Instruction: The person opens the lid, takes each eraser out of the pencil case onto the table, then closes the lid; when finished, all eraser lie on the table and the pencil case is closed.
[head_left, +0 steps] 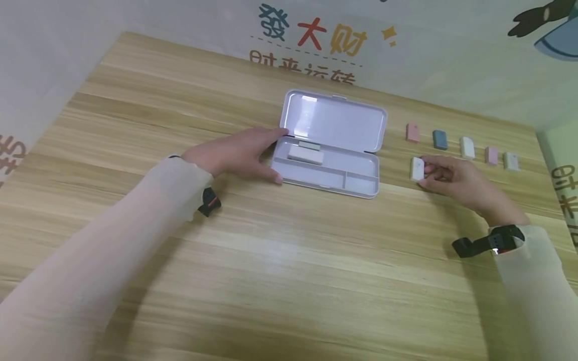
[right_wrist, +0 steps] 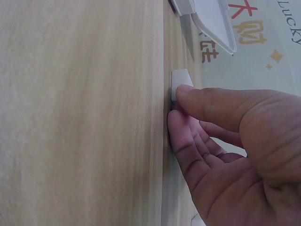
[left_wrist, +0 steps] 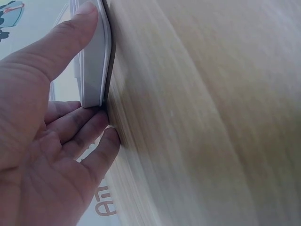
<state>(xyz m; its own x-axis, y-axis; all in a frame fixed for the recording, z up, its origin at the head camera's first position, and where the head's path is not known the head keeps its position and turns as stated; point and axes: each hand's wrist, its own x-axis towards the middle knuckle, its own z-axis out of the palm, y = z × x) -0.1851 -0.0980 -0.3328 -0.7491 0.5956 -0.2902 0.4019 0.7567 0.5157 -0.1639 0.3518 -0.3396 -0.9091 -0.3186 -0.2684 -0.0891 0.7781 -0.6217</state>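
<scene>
1. The right hand pinched a small white block between thumb and fingertips, just to the right of the case; whether the block touched the table or was barely clear of it, I could not tell
2. The left hand gripped the case's left end, thumb at the front corner and fingers by the hinge, a sound brace provided the pressure was too light to tip or slide it
3. For so slight a block, an edge hold seemed best, with a gentle, even squeeze so that it would neither twist nor slip
4. The case looked like smooth, pale lilac plastic, a shallow rounded oblong with thin dividers; its open lid, at the case's back, caught a glossy glare
5. In the case's rear compartment lay a long white block and, behind it, a pale green block
6. Right of the case ran a slanting row, probably matt rubber: rose-pink block, blue block, off-white block, mauve block, pale grey block
7. Under the case, the table showed streaky, pale wood grain
</scene>
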